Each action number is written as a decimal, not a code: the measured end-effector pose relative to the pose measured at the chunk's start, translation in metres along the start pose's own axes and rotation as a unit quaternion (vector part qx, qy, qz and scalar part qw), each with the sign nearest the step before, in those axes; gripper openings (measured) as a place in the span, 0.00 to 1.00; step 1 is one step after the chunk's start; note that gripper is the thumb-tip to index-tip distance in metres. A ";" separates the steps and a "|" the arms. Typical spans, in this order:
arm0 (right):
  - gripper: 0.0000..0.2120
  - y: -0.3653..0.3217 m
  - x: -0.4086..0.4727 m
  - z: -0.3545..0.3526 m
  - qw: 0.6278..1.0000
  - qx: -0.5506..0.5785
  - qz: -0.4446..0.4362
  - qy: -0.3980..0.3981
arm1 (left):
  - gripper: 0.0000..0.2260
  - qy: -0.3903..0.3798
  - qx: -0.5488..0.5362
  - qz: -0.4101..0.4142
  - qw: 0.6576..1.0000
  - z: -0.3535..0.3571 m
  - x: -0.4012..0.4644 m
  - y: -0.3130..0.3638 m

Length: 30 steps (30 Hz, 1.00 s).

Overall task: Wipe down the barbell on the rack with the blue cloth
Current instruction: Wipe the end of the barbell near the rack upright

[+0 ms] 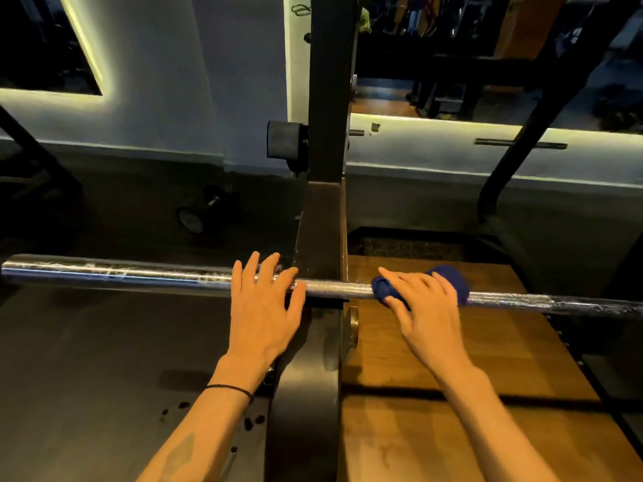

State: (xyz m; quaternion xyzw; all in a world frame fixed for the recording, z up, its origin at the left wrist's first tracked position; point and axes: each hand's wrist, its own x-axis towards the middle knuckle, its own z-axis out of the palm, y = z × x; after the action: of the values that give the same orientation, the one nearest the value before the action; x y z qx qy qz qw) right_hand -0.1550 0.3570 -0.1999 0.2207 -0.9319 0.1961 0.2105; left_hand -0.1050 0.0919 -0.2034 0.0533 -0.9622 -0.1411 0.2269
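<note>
While the left hand (264,304) rests flat on the barbell (114,273), the right hand's (424,307) grip clamps the blue cloth (386,288).

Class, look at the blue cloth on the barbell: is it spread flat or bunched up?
Bunched up. The blue cloth sits wadded on the barbell under the right hand, bulging out on both sides.

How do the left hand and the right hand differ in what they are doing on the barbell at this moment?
The left hand lies bare on the barbell with fingers straight and spread; the right hand presses the blue cloth onto it. The left hand sits left of the rack upright, where the bar is thick and smooth; the right hand is on the thinner knurled part to its right. Both rest on top of the bar.
</note>
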 end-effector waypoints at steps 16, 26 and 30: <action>0.33 0.005 -0.024 0.015 0.995 -0.037 0.054 0.070 | 0.21 0.062 0.018 -0.009 0.998 0.011 -0.007 0.005; 0.25 0.013 -0.012 0.003 0.993 -0.056 -0.099 0.023 | 0.19 0.139 -0.010 -0.037 0.990 0.022 -0.020 0.017; 0.22 0.026 -0.027 -0.003 0.994 -0.008 0.070 0.088 | 0.18 0.152 -0.016 -0.042 0.987 0.026 -0.019 0.018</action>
State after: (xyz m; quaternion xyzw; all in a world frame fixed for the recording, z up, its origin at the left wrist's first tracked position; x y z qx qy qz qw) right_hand -0.1446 0.3887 -0.2178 0.1349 -0.9245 0.2215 0.2795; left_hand -0.1007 0.1189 -0.2281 0.1108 -0.9111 -0.1559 0.3650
